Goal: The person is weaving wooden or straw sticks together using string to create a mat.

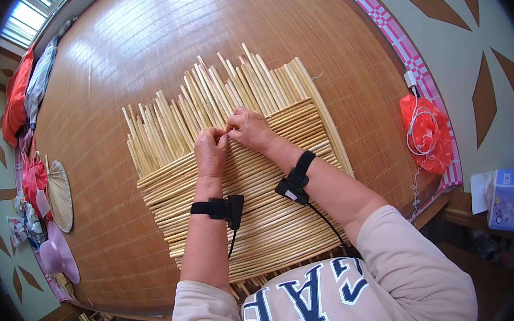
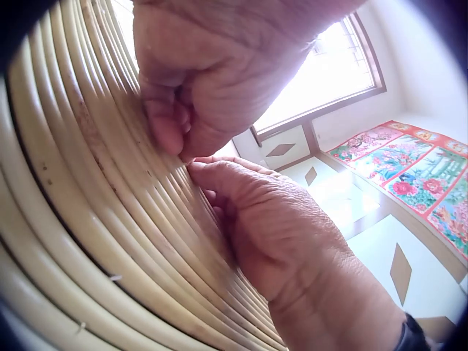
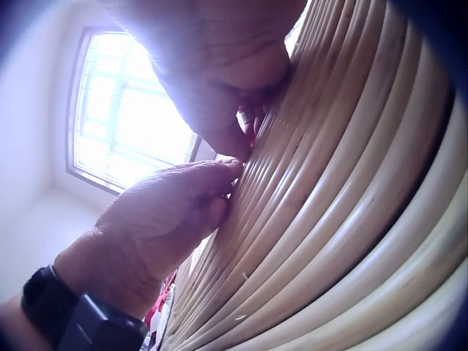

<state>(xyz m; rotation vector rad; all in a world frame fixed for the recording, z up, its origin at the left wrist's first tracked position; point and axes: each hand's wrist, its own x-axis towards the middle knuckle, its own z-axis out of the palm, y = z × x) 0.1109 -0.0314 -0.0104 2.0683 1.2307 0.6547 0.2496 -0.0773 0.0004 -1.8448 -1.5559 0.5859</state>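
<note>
- Head view: a stick panel (image 1: 261,203) lies on a brown mat (image 1: 101,192), in front of the person.
- Crosswise sticks fill its near part; lengthwise ones jut beyond with uneven far ends.
- The left hand (image 1: 210,154) and right hand (image 1: 252,130) nearly meet at the boundary, fingers bent, fingertips close together against the sticks.
- Whether they pinch anything there, I cannot tell.
- Wrist views: small pale thread ends (image 2: 115,278) poke out between sticks.
- Right side: white cable (image 1: 413,141) on a red bag (image 1: 438,154).
- Left side: fan (image 1: 59,196) near a pink hat (image 1: 60,254).
</note>
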